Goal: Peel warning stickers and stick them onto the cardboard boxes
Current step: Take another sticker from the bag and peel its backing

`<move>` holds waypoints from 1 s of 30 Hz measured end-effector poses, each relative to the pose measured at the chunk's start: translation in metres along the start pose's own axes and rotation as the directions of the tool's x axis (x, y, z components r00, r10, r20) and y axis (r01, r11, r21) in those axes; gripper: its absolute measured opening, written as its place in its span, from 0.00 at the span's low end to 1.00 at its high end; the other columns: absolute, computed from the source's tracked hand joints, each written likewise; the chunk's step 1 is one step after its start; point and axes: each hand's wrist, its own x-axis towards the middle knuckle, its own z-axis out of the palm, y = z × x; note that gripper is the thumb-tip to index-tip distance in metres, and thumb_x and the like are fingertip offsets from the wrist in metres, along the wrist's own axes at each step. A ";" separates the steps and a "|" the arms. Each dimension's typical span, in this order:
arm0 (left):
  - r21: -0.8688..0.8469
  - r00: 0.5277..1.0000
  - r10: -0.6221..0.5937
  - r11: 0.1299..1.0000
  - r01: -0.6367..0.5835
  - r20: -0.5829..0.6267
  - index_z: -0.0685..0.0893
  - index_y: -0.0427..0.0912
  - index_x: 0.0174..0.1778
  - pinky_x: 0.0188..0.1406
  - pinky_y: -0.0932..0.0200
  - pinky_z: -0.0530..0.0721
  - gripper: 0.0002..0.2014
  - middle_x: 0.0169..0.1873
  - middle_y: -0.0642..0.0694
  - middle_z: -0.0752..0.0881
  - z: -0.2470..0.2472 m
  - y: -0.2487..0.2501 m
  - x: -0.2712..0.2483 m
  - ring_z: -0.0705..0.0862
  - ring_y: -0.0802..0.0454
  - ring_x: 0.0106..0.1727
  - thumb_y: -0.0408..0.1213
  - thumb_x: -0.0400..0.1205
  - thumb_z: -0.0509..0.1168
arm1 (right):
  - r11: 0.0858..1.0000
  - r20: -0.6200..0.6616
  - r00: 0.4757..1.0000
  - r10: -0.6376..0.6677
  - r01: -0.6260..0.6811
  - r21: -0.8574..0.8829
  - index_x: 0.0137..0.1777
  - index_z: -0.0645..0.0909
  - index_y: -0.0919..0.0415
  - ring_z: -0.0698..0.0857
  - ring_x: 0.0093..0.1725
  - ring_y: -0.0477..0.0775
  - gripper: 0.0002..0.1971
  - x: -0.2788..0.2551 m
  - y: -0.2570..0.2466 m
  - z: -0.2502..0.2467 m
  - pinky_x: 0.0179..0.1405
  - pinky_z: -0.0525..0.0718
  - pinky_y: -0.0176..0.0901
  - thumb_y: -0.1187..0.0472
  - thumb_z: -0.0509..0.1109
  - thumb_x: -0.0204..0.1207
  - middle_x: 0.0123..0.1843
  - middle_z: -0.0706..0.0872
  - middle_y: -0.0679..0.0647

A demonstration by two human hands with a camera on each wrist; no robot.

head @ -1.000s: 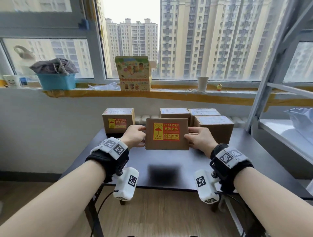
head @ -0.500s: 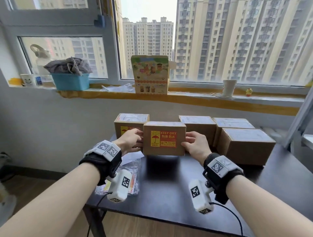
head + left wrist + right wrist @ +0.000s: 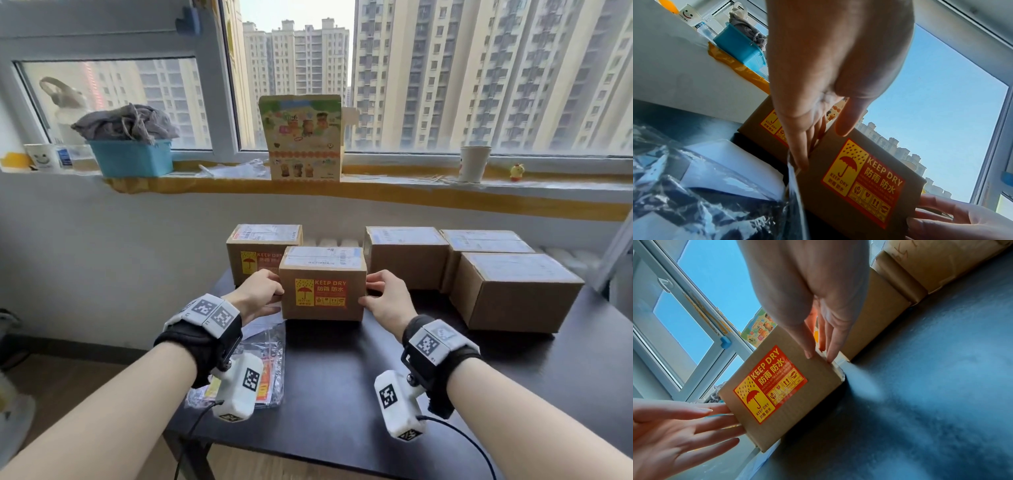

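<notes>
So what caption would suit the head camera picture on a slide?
Both hands, left hand and right hand, hold a stickered cardboard box at its sides above the dark table.

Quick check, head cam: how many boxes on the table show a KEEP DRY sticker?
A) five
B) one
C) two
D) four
C: the box between both hands and the box behind it show stickers; the three boxes to the right show none on their visible faces.
</notes>
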 end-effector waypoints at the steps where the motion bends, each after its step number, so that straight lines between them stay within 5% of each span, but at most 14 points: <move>1: 0.015 1.000 0.000 1.000 0.000 0.001 0.73 0.37 0.59 0.56 0.51 0.78 0.12 0.55 0.40 0.82 0.000 0.000 -0.001 0.81 0.47 0.58 0.22 0.83 0.51 | 1.000 0.009 1.000 0.003 -0.003 0.000 0.53 0.79 0.63 0.83 0.59 0.53 0.15 -0.001 0.000 0.000 0.65 0.81 0.49 0.75 0.73 0.68 0.56 0.86 0.59; 8: 0.046 1.000 0.018 0.999 -0.017 -0.011 0.74 0.36 0.70 0.68 0.50 0.75 0.18 0.66 0.39 0.80 -0.004 0.003 -0.020 0.76 0.45 0.71 0.25 0.84 0.54 | 1.000 0.083 0.996 0.027 -0.027 -0.011 0.67 0.75 0.65 0.84 0.62 0.58 0.25 -0.014 -0.008 -0.004 0.67 0.81 0.53 0.75 0.72 0.69 0.65 0.81 0.61; 14: 0.032 0.995 0.084 0.996 -0.082 -0.060 0.69 0.36 0.75 0.70 0.50 0.75 0.21 0.43 0.46 0.79 -0.018 0.008 -0.062 0.76 0.50 0.59 0.26 0.85 0.56 | 0.999 0.078 0.997 -0.011 0.014 -0.032 0.68 0.76 0.64 0.84 0.60 0.58 0.24 -0.046 -0.029 -0.019 0.65 0.81 0.50 0.72 0.71 0.71 0.65 0.82 0.61; 18: 0.106 0.990 0.114 0.989 -0.105 -0.080 0.73 0.37 0.72 0.69 0.49 0.75 0.18 0.61 0.38 0.78 -0.033 0.001 -0.092 0.76 0.48 0.63 0.27 0.85 0.56 | 0.999 0.104 0.994 -0.034 0.037 -0.029 0.66 0.78 0.65 0.83 0.59 0.55 0.22 -0.074 -0.042 -0.018 0.61 0.80 0.43 0.73 0.71 0.71 0.63 0.83 0.62; 23: 0.188 0.988 0.111 0.978 -0.090 -0.109 0.75 0.37 0.71 0.62 0.52 0.76 0.18 0.59 0.39 0.77 -0.049 -0.018 -0.115 0.75 0.49 0.57 0.27 0.85 0.55 | 0.999 0.201 0.980 -0.006 0.016 -0.049 0.68 0.77 0.64 0.82 0.55 0.55 0.22 -0.100 -0.050 0.001 0.49 0.80 0.42 0.69 0.72 0.73 0.66 0.82 0.62; 30: 0.303 0.991 0.053 0.953 -0.012 -0.127 0.74 0.34 0.72 0.63 0.54 0.73 0.19 0.71 0.37 0.75 -0.062 -0.056 -0.123 0.74 0.45 0.70 0.26 0.85 0.55 | 0.997 0.294 0.952 0.081 -0.073 -0.040 0.71 0.74 0.67 0.81 0.65 0.62 0.25 -0.117 -0.047 0.044 0.66 0.81 0.52 0.70 0.73 0.73 0.68 0.79 0.66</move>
